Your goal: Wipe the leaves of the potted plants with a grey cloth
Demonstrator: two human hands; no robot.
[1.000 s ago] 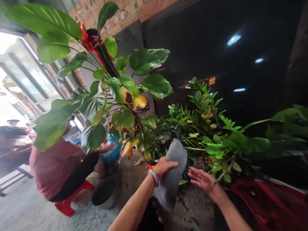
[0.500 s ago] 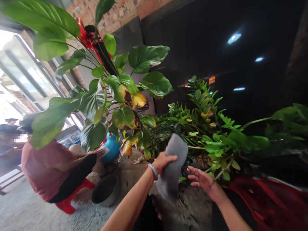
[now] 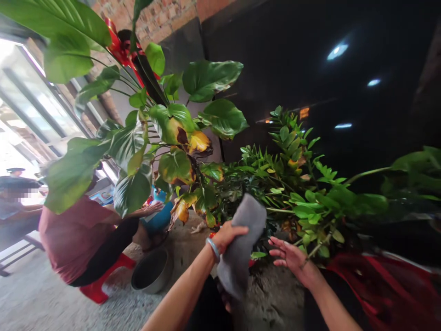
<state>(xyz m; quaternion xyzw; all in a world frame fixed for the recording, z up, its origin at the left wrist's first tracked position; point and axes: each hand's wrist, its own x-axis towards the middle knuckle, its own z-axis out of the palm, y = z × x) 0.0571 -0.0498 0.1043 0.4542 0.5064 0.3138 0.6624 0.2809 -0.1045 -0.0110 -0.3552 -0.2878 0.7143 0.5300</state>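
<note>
My left hand [image 3: 230,235], with a pale bangle at the wrist, grips a limp grey cloth [image 3: 245,239], thumb across its front. The cloth hangs down over the ground, its lower end slightly blurred. To its right, my right hand [image 3: 291,259] is apart from the cloth, palm turned inward, fingers spread and holding nothing. Close beyond that hand are the stems and leaves of a low green plant [image 3: 317,202]. A taller plant [image 3: 175,165] with big leaves, some yellow and browned, rises ahead on the left.
A person in a pink shirt [image 3: 76,234] sits on a red stool [image 3: 103,282] at the left, near a blue object [image 3: 160,216]. A dark grey basin [image 3: 151,271] stands on the floor. Red sheer material [image 3: 389,289] lies at the lower right. A glossy black panel [image 3: 292,59] stands behind.
My left hand and the cloth have shifted slightly left and down. My right hand stays nearly still. The seated person leans further right, a hand now over the blue object.
</note>
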